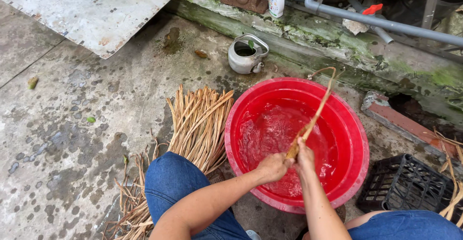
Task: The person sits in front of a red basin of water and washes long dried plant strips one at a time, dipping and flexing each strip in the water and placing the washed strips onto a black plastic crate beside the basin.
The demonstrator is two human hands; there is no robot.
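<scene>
Head view, both hands grip reed strip over basin

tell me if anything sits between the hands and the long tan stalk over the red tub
Nothing visible does. The left hand and right hand both already grip the lower end of the long tan dried plant stalk, held above the water in the round red plastic tub.

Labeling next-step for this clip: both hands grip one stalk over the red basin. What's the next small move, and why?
Probably slide the hands up the dried stalk and rub the next stretch in the water. The left hand and right hand clamp only its lower end over the red basin; the long upper part sticks out above the rim.
</scene>
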